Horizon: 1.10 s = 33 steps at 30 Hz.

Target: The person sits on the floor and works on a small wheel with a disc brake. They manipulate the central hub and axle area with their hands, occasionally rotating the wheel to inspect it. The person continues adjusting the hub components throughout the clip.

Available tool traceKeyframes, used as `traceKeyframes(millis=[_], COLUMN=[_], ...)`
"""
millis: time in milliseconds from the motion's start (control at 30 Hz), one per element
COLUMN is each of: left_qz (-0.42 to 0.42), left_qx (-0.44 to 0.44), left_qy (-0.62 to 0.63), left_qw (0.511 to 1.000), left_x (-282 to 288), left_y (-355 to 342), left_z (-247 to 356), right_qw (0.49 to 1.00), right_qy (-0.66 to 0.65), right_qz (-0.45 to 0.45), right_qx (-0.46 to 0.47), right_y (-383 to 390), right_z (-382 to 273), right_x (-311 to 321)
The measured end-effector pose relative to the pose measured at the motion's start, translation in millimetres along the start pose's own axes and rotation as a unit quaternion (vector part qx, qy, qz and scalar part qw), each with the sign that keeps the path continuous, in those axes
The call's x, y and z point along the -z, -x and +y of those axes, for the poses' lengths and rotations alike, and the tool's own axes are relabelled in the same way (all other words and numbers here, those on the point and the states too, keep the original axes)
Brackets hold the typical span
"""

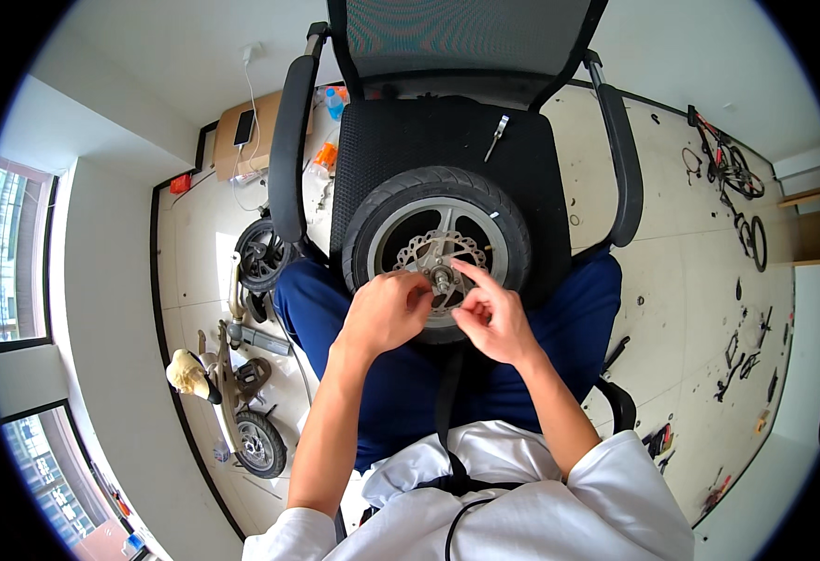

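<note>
A wheel with a black tyre (365, 229) and a grey spoked rim (447, 211) lies flat on the black chair seat (373, 140) in front of me. A slotted metal brake disc (414, 252) sits on its hub, and a threaded axle end (442, 278) sticks up in the centre. My left hand (388, 310) is closed just left of the axle; whatever its fingers pinch is hidden. From the right, my right hand (492, 316) reaches over the disc with the index finger stretched toward the axle and the thumb apart. Nothing shows between its fingers.
A silver-handled tool (496, 138) lies farther back on the seat, between the chair's armrests (290, 150). On the left floor are a partly dismantled scooter (232, 393), another wheel (262, 254) and a cardboard box (232, 126) with a phone. Bicycle parts (737, 173) lie at right.
</note>
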State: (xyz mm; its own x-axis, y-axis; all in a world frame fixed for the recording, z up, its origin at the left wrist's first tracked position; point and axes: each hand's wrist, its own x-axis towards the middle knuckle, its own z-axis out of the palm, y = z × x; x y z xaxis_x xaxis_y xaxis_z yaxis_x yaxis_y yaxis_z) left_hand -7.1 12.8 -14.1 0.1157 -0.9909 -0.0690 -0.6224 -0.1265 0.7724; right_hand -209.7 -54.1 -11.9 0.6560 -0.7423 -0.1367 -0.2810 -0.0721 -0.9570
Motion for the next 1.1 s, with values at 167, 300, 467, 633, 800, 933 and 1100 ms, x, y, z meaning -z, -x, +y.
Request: traceKeyframes(millis=[167, 300, 467, 633, 800, 933, 1100], left_qz=[-0.002, -0.007, -0.007, -0.016, -0.009, -0.001, -0.004], left_qx=[0.011, 0.019, -0.002, 0.014, 0.024, 0.006, -0.005], left_qy=[0.010, -0.003, -0.006, -0.012, 0.011, -0.007, -0.002], left_qw=[1.000, 1.000, 1.000, 1.000, 1.000, 1.000, 1.000], left_x=[2, 1, -2, 2, 4, 3, -3], left_y=[0, -1, -3, -1, 0, -3, 0], left_z=[-4, -1, -1, -3, -4, -7, -2], right_qw=[0.987, 0.980, 0.994, 0.997, 0.987, 0.992, 0.994], right_qy=[0.152, 0.174, 0.097, 0.029, 0.153, 0.092, 0.100], right_qz=[-0.043, -0.096, 0.014, 0.045, 0.012, -0.038, 0.027], right_qx=[0.032, -0.023, -0.053, 0.047, -0.047, -0.081, -0.021], right_y=[28, 67, 30, -18, 43, 91, 37], right_z=[26, 54, 35, -15, 40, 63, 34], right_x=[-7, 0, 20, 1, -33, -26, -6])
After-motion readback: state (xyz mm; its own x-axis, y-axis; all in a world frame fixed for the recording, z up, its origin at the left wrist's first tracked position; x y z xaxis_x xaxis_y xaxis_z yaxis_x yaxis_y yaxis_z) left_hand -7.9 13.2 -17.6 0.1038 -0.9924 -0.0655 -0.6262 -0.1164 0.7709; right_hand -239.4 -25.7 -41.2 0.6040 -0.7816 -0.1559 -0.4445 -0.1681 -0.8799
